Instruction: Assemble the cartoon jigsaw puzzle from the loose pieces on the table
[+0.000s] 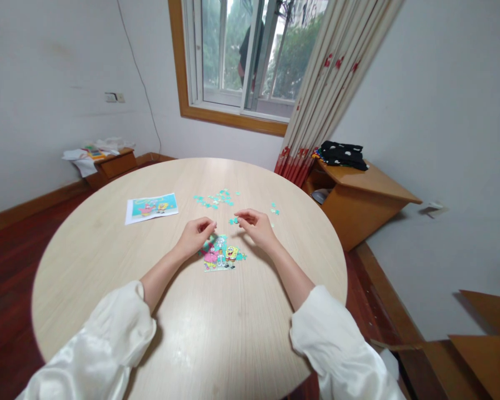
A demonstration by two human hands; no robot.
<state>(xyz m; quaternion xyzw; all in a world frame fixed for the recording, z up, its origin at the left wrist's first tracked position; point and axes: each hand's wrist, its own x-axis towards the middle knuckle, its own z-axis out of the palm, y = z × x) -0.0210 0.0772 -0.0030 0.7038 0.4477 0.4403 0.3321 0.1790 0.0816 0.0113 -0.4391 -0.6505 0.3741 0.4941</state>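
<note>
A partly joined jigsaw puzzle (220,256) lies on the round table, showing a pink figure, a grey-green figure and a yellow square figure. My left hand (196,235) hovers at its upper left edge, fingers curled and pressed against the thumb; whatever may be between them is too small to make out. To the upper right of the puzzle, my right hand (257,228) pinches a small teal puzzle piece (234,221) between thumb and fingers. Beyond both hands lie several loose teal puzzle pieces (219,198), spread in a loose cluster.
A printed reference picture (156,208) lies at the left on the pale round table (95,255). More loose pieces (275,209) are at the right. Behind the table stand a wooden cabinet (350,200) with dark cloth on top, a curtain (316,83) and a window.
</note>
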